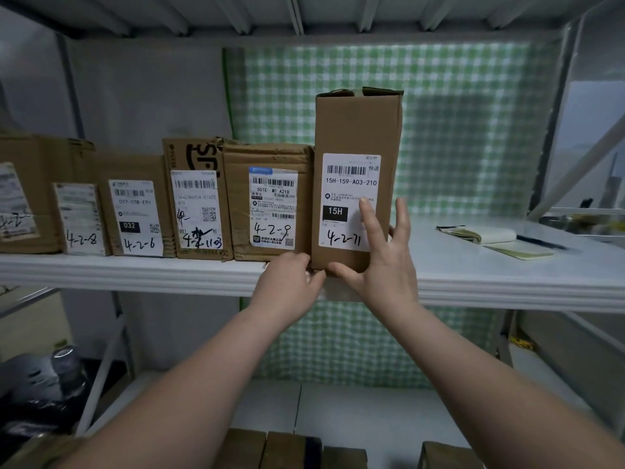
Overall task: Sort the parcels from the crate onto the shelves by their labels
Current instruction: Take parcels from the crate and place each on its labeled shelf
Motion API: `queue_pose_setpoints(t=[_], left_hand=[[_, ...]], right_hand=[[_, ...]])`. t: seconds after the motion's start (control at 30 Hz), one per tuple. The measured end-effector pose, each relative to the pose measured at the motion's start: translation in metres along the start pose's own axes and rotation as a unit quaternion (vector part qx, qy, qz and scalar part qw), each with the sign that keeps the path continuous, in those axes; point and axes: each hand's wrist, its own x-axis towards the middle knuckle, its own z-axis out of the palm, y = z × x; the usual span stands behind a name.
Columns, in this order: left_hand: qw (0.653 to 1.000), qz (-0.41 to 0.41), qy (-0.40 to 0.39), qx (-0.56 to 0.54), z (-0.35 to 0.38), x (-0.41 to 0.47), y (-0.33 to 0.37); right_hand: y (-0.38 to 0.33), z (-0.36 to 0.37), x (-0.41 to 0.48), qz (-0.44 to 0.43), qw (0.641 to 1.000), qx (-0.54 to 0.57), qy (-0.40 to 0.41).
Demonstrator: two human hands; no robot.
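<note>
There — tall parcel (358,130) upright on shelf (473,265).

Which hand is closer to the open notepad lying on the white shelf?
Right. The right hand holds the tall brown cardboard parcel, just left of the open notepad; the left hand grips that parcel's bottom corner, further left.

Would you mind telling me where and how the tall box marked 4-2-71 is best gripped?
Probably its lower half, from the front and right: the tall box stands upright with its left side beside the 4-2-9 box, its right side free. The right hand wraps that edge; the left hand holds the bottom left corner.
</note>
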Motion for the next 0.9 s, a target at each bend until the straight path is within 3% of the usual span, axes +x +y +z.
queue_pose_setpoints(t=[0.27, 0.9], left_hand=[[0.997, 0.056, -0.015, 0.059, 0.005, -0.005, -0.012], [0.993, 0.057, -0.052, 0.089, 0.011, -0.012, -0.005]], right_hand=[[0.005, 0.002, 0.01, 0.059, 0.997, 0.01, -0.044], [0.02, 0.005, 0.033, 0.096, 0.988, 0.069, -0.098]])
